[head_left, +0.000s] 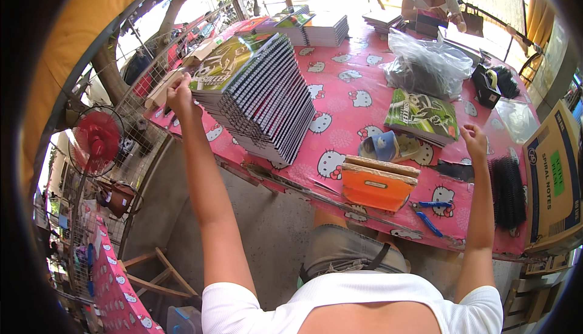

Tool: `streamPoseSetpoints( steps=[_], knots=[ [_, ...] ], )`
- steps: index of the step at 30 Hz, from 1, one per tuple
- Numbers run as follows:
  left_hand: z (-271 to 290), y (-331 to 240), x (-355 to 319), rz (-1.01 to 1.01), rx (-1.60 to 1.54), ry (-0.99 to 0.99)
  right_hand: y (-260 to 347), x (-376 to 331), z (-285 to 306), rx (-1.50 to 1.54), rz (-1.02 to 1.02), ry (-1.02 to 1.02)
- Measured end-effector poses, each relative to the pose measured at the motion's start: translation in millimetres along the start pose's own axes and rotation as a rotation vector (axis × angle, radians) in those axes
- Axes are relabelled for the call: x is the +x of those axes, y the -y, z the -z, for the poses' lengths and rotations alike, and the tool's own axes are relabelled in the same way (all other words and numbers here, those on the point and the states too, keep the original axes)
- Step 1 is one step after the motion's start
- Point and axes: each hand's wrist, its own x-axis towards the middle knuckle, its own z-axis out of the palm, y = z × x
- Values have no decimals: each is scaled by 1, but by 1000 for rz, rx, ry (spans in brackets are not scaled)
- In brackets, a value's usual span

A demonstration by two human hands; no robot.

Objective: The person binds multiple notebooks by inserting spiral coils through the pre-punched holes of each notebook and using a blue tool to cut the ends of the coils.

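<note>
Tall notebook stack (261,97): stands at the left of the pink tablecloth (331,96), covers up; shows black coils along the right-facing spines; counts as bound work, by judgement.
Left hand (180,95): rests with bent fingers at the left corner of the stack's top notebook; touches the edge, apparently; cannot tell whether gripping or merely steadying.
Small notebook pile (422,115): lies flat right of centre, green cover up; shows no clear coil; seems unfinished, by judgement.
Right hand (475,143): hangs just beside the pile's right edge, fingers loosely curled; cannot tell whether empty or pinching something thin.
Black coils (507,191): lie loose in a bundle beside the cardboard box (549,173); appear unused, hence probably material for more binding.
Blue pliers (436,204): lie near the table edge, handles spread, untouched.
Orange block (375,188): stands near the front edge, left of the pliers.
Progress: well advanced, judging by the tall stack against the small pile; impossible to total.
Far stacks (327,32): stand beyond the tall one; too distant for checking coils.
Hidden or unclear: rear of the tall stack; contents of the clear plastic bag (425,61); nature of the blue object (379,146) before the pile; box, cut into by the lens rim.
</note>
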Motion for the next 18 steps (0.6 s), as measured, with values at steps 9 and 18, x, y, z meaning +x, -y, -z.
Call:
streamPoseSetpoints(
  steps=[9, 18],
  knots=[
    [10, -26, -20, -143, 69, 44, -7, 28, -32, 111, -401, 309],
    [-33, -69, -268, -417, 95, 546, 104, -94, 4, 638, 313, -38]
  ],
)
